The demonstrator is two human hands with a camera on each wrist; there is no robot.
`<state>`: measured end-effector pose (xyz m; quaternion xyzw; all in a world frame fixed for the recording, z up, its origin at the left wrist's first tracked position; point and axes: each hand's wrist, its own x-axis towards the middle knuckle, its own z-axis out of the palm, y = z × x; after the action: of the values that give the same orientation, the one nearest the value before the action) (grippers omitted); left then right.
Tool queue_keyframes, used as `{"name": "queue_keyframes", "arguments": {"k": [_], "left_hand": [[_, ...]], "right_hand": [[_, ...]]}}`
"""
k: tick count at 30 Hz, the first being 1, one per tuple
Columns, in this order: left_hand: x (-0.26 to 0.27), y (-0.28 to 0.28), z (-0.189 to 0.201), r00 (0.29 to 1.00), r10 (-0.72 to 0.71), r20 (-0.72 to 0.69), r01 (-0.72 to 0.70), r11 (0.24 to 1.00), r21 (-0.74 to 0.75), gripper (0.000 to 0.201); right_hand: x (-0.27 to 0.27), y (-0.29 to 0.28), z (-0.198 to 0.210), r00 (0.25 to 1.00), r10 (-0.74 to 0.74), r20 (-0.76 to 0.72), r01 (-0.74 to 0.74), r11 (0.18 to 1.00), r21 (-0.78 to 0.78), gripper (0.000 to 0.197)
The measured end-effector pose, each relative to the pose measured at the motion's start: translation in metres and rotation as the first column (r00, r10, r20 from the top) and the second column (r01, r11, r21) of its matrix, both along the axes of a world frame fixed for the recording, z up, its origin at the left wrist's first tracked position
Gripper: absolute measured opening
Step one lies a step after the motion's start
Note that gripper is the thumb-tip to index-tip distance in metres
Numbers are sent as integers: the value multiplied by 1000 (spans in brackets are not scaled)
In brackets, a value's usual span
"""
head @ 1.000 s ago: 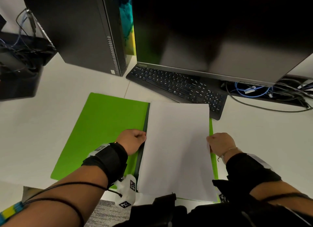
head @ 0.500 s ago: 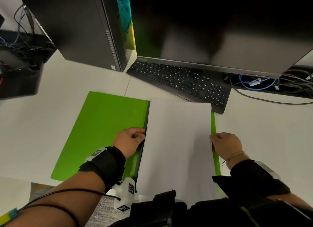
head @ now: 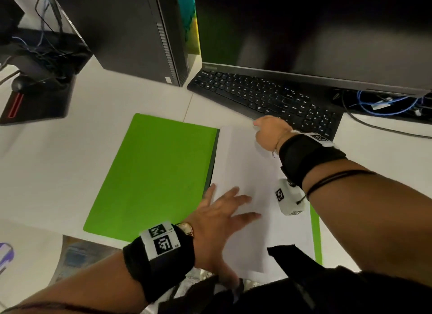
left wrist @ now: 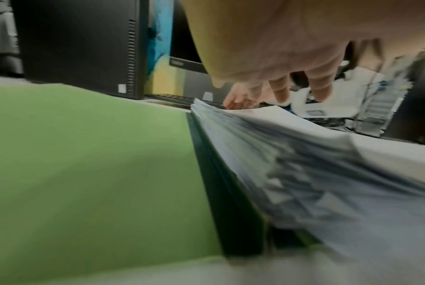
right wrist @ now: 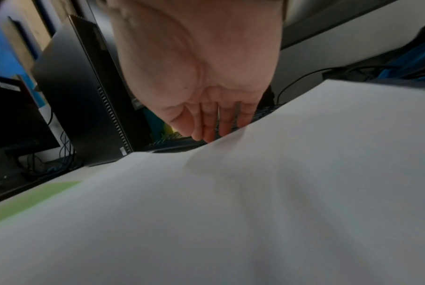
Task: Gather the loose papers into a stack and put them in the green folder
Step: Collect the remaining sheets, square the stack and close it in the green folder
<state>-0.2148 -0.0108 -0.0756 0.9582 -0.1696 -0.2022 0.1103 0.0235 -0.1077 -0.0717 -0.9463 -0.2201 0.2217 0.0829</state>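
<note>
The green folder (head: 152, 173) lies open on the white desk, its left flap bare. A stack of white papers (head: 245, 168) sits on its right half, against the dark spine. My left hand (head: 231, 203) lies flat on the near part of the stack with fingers spread. My right hand (head: 268, 131) is at the stack's far edge, its fingers (right wrist: 218, 123) straight and pointing down against that edge. The left wrist view shows the folder flap (left wrist: 84, 164), the stack's layered side (left wrist: 304, 164) and my left hand (left wrist: 279, 90) above it. The right wrist view shows the top sheet (right wrist: 255, 192).
A black keyboard (head: 268, 98) lies just beyond the stack under a dark monitor (head: 315, 32). A black PC tower (head: 131, 28) stands at the back left. Cables (head: 385, 103) lie at the right. A monitor stand (head: 35, 98) is far left. The desk's front edge (head: 35, 229) runs near me.
Both hands have left the stack's side edges. The left hand now lies flat on top of the papers, and the right hand has moved forward to the far edge.
</note>
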Motion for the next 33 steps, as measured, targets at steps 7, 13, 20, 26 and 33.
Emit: {"name": "queue_keyframes", "arguments": {"k": [7,13,20,26,33], "left_hand": [[-3,-13,-13,964,-257,-75,265,954,139,114],[-8,-11,-21,971,-223,-87,234,962,143,104],[3,5,-16,976,-210,-56,215,967,133,93],[0,2,-22,979,-202,-12,201,971,130,92],[-6,8,-25,984,-176,18,175,983,52,89]], "right_hand": [[1,18,-12,995,95,-8,-96,984,-150,45],[4,16,-13,996,91,-19,-93,977,-192,44],[5,9,-17,998,46,-38,-50,992,-119,50],[3,8,-15,996,88,-22,-90,986,-137,49],[-1,2,-15,995,100,-16,-101,989,-105,50]]}}
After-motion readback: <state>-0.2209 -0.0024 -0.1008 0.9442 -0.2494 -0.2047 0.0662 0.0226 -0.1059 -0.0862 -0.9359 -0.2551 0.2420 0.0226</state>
